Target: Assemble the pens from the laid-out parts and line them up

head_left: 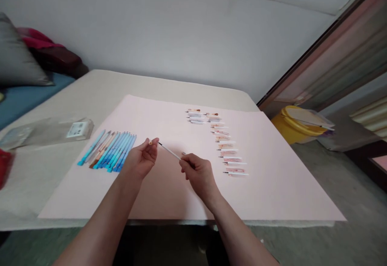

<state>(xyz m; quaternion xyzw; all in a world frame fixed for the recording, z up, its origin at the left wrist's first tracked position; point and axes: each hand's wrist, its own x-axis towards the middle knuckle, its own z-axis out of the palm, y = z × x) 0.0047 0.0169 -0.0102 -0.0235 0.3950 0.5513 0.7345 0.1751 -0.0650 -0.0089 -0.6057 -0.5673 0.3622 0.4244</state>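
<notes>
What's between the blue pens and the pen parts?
In the head view: left hand with an orange piece, right hand with a white refill, over pink paper.

From my end I've got a pale table with a big pink sheet spread across it. Mostly blue pens are bunched side by side on the sheet's left, white refills and patterned pieces run down its right, and a clear packet plus something red sit off the sheet, far left.
</notes>
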